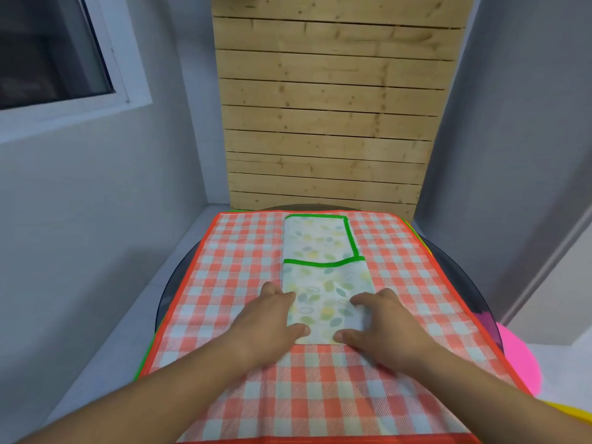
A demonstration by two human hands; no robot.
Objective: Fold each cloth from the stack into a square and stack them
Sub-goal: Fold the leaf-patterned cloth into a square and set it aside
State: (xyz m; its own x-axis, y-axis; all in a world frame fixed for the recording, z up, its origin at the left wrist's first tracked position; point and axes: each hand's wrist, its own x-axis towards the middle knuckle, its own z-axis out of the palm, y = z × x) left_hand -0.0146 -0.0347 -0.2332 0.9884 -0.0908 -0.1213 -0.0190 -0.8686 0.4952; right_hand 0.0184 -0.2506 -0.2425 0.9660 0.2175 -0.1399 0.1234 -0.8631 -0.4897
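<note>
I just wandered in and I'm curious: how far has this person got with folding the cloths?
Done: the leaf-print cloth is already folded into a long strip. In hand: the left hand and right hand press its near end, seemingly before a fold to a square. Left: the red checked cloth beneath lies unfolded.

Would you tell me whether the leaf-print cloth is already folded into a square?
No, the leaf-print cloth lies as a long strip on the checked cloth.

wood panel (pixel 326 123) just behind table (pixel 179 283)
</note>
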